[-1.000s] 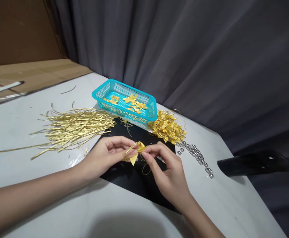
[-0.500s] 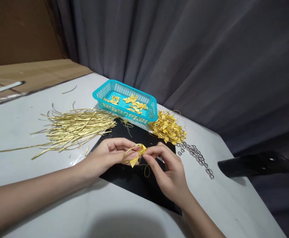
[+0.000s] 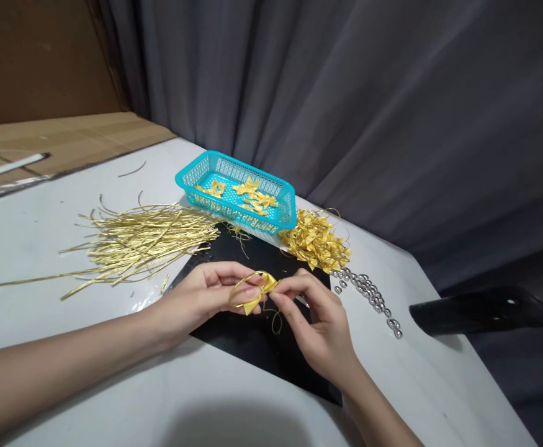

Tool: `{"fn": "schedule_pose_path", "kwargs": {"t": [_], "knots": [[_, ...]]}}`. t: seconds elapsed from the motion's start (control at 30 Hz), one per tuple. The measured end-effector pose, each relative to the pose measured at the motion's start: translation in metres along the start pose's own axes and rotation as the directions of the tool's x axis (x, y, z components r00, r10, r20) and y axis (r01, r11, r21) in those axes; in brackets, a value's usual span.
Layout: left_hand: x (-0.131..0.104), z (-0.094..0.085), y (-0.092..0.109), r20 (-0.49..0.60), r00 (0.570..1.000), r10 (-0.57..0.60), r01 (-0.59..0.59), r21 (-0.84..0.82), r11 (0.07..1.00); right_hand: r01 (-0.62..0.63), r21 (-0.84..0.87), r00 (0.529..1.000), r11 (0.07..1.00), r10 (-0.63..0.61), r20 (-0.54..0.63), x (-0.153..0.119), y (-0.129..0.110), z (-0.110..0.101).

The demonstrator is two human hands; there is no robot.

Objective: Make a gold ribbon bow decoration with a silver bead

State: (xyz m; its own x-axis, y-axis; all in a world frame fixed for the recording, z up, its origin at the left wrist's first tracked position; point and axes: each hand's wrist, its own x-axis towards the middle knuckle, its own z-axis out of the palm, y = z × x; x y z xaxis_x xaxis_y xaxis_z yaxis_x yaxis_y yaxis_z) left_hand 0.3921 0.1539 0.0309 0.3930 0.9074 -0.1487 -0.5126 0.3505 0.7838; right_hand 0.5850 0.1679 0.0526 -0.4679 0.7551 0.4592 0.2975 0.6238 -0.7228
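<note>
My left hand (image 3: 219,290) pinches a yellow ribbon bow (image 3: 268,283) between thumb and fingers, together with a loop of gold cord (image 3: 234,289). From the right, the thumb and forefinger of my right hand (image 3: 315,316) are pinched together at the bow's right side, on what looks like thin cord; the fingertips hide the exact spot. A thin gold thread (image 3: 277,321) hangs in a small curl below, between the two hands. Both hands are over a black mat (image 3: 252,347).
Behind the hands stands a turquoise basket (image 3: 192,180) with several yellow bows inside. Gold cords (image 3: 150,239) lie piled at left, finished-looking yellow bows (image 3: 318,242) at right. Small silver rings (image 3: 368,288) trail towards a black cylindrical object (image 3: 476,310). A grey curtain (image 3: 368,93) hangs behind the white table (image 3: 66,372).
The hands keep nearly the same place and grip. The bow has turned slightly between the fingers, its lower tail now showing less. The whole view has shifted very little.
</note>
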Motion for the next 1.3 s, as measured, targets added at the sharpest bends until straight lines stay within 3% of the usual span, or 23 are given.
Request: {"fn": "schedule_pose_path", "kwargs": {"t": [0.23,0.67,1.3], "knots": [[-0.0011,0.0025,0.0012,0.011,1.000,0.005,-0.004,-0.038,0.999,0.008,-0.010,1.000,1.000,-0.008,0.010,0.0001,-0.0007,-0.0007],[-0.0009,0.0006,0.0003,0.063,0.998,0.003,-0.005,0.043,0.999,0.053,-0.039,0.998,0.998,-0.051,0.047,0.0018,-0.0028,-0.0044],[0.0010,-0.0023,0.0002,0.108,0.992,-0.062,0.062,0.008,0.998,0.064,-0.038,0.994,0.997,-0.061,0.087,-0.0010,-0.0010,-0.0056]]}}
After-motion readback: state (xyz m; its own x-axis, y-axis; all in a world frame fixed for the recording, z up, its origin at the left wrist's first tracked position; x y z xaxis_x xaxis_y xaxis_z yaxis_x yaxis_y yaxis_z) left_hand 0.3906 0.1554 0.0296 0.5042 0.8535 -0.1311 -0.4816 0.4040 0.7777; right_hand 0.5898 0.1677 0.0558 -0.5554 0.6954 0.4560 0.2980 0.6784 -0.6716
